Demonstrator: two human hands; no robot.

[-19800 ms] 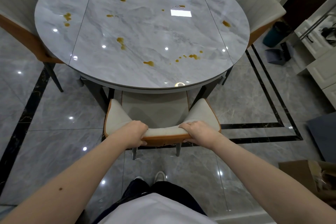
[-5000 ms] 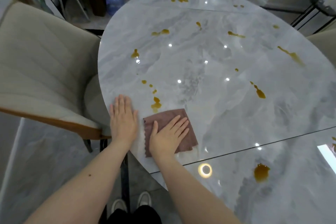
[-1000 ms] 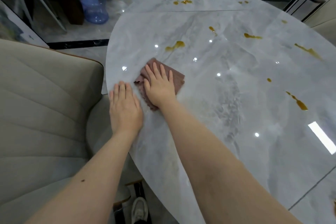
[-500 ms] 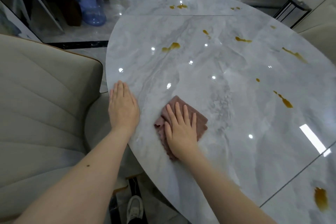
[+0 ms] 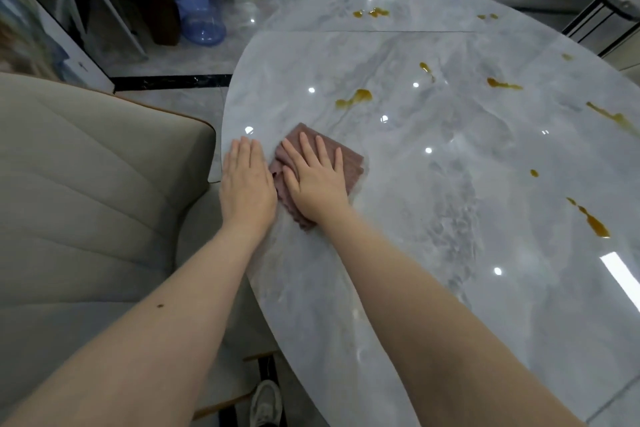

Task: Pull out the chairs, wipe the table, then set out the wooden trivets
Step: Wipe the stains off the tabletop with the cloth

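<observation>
Item: worktop wipe, partly done.
Right hand (image 5: 317,180) lies flat, fingers spread, pressing the cloth (image 5: 349,163) at centre left of the worktop (image 5: 450,253); left hand (image 5: 247,184) rests flat beside it. Chair (image 5: 86,184) stands pulled out, left. Spills (image 5: 356,97) remain upper right. No trivets visible; that step is left.

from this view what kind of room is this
Most likely a home dining area: a round marble-look table with upholstered chairs round it, glossy tiled floor, and a water jug nearby.
</observation>
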